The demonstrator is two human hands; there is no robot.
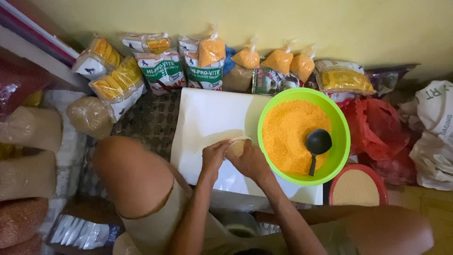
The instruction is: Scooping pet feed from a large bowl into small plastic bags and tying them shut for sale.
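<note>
A: What do the fingers hold?
B: Left hand (214, 156) and right hand (247, 160) meet over the white board (207, 118), fingers of both closed on a small clear plastic bag (236, 146), its mouth gathered between them; contents cannot be told.

A: What lies beside the fingers?
B: Just right of them, a green bowl (342, 137) of orange granular feed (288, 132) with a black scoop (317, 144) resting in it.

A: Which step is in hand?
B: Judged as handling the bag's mouth; filling would call for one hand freeing to take the scoop.
</note>
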